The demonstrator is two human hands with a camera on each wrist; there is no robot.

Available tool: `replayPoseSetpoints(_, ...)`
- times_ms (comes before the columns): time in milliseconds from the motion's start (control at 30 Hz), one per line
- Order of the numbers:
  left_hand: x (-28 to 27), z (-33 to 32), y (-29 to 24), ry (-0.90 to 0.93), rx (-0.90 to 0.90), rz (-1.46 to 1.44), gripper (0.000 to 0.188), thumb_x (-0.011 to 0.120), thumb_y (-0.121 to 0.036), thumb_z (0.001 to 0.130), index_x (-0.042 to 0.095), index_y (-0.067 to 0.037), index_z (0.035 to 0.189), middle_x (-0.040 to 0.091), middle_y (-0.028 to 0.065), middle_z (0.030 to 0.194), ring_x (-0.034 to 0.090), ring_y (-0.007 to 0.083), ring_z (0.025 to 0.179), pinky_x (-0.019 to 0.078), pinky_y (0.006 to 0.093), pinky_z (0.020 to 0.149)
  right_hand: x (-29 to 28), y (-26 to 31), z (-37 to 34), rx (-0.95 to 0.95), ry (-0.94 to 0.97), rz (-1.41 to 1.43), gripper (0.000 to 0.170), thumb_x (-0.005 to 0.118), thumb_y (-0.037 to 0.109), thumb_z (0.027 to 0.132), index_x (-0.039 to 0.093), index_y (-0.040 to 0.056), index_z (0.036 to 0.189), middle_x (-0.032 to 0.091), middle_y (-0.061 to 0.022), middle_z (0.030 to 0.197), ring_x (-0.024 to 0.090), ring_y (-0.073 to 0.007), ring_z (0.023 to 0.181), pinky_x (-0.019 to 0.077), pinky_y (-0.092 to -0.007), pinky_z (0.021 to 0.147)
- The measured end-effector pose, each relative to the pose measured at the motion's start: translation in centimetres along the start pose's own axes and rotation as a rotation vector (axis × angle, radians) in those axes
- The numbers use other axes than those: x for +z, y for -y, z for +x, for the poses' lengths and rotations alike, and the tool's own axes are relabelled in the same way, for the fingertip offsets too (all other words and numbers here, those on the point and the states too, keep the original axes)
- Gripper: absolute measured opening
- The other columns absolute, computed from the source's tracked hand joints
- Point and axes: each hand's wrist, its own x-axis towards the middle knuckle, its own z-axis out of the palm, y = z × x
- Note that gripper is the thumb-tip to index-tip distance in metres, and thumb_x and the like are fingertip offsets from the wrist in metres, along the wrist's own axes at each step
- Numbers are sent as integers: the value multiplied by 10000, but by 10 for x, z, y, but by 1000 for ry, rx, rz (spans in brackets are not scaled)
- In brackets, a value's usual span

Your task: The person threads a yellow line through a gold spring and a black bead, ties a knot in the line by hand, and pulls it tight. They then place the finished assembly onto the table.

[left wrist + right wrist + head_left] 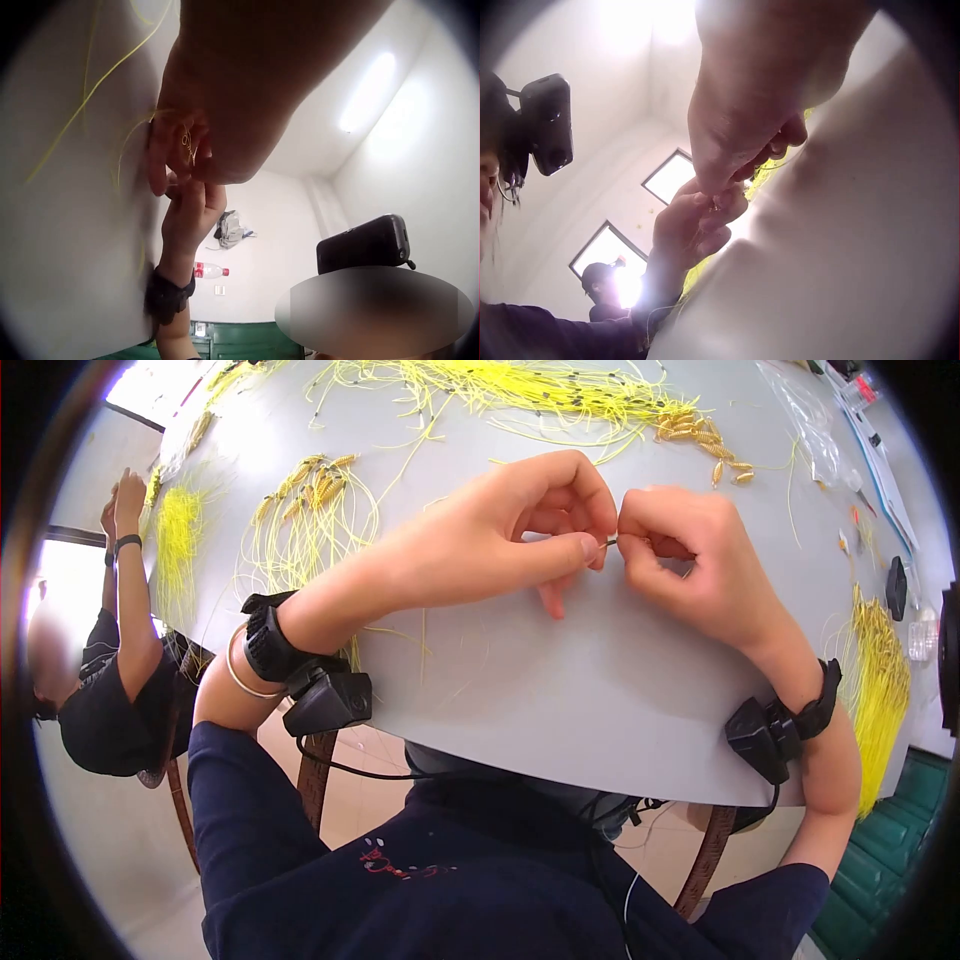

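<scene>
Above the grey table (560, 690), both hands meet fingertip to fingertip. My left hand (510, 530) pinches a small, thin dark piece (609, 544) between thumb and forefinger, its other fingers loosely bent. From the other side, the curled fingers of my right hand (695, 555) pinch the far end of this piece and hide most of it. In the left wrist view, a looped, twisted yellow line (187, 142) shows within the left hand's fingers. The right wrist view has the right hand (739, 142) against the left fingertips (716, 240).
Yellow lines with gold ribbed coils (690, 432) lie across the far side. A smaller bundle (315, 485) sits by the left forearm, another (880, 690) beyond the right arm. A plastic bag (805, 425) lies far right. Another person (115, 670) sits at left.
</scene>
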Motion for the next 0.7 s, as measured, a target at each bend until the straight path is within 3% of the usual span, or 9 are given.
replayPoseSetpoints(200, 5, 2, 3, 6, 58, 109, 267, 584, -130, 876, 431, -20, 1065, 531, 35, 939, 528, 75, 848, 508, 226, 627, 2, 8, -2, -13, 8, 72, 105, 572, 51, 715, 480, 5, 696, 447, -93, 585, 419, -181, 512, 374, -283, 493)
replayPoseSetpoints(300, 6, 1, -1, -34, 68, 133, 239, 610, -152, 866, 451, -30, 997, 507, 8, 861, 508, 52, 785, 482, 205, 600, 3, 10, -2, 14, 28, 79, 92, 576, 56, 741, 496, 10, 736, 462, -109, 597, 441, -207, 524, 379, -307, 499)
replayPoseSetpoints(367, 3, 1, -5, -89, 73, 355, 214, 629, -149, 854, 461, -37, 924, 477, -11, 787, 474, 36, 713, 439, 186, 553, 3, 9, -3, 17, 40, 57, 80, 574, 55, 754, 506, 13, 763, 476, -122, 607, 464, -230, 537, 386, -323, 507)
replayPoseSetpoints(433, 3, 0, -6, -104, 96, 418, 207, 634, -144, 850, 459, -38, 881, 456, -16, 759, 456, 31, 680, 413, 183, 537, 4, 9, -2, -104, 41, -40, 58, 554, 39, 767, 515, 17, 803, 511, -148, 649, 506, -288, 587, 395, -358, 533)
replayPoseSetpoints(500, 3, -1, -5, -121, 117, 484, 208, 639, -140, 845, 457, -39, 839, 436, -21, 730, 438, 25, 648, 388, 180, 521, 4, 10, -2, -98, 49, -44, 60, 551, 36, 767, 512, 18, 810, 519, -153, 663, 512, -305, 607, 395, -367, 541)
replayPoseSetpoints(567, 3, -1, -3, -179, 253, 627, 200, 647, -122, 834, 466, -36, 823, 426, -24, 697, 407, 31, 618, 358, 187, 510, 4, 10, -3, -91, 54, -48, 64, 548, 33, 767, 510, 18, 817, 527, -157, 677, 518, -322, 627, 395, -377, 550)
replayPoseSetpoints(700, 7, -3, -10, -248, 124, 552, 203, 656, -108, 819, 474, -30, 775, 422, -20, 653, 374, 42, 600, 331, 197, 506, 3, 10, -2, -67, -15, -105, 60, 557, 39, 751, 503, 22, 770, 508, -142, 650, 508, -301, 605, 394, -375, 540)
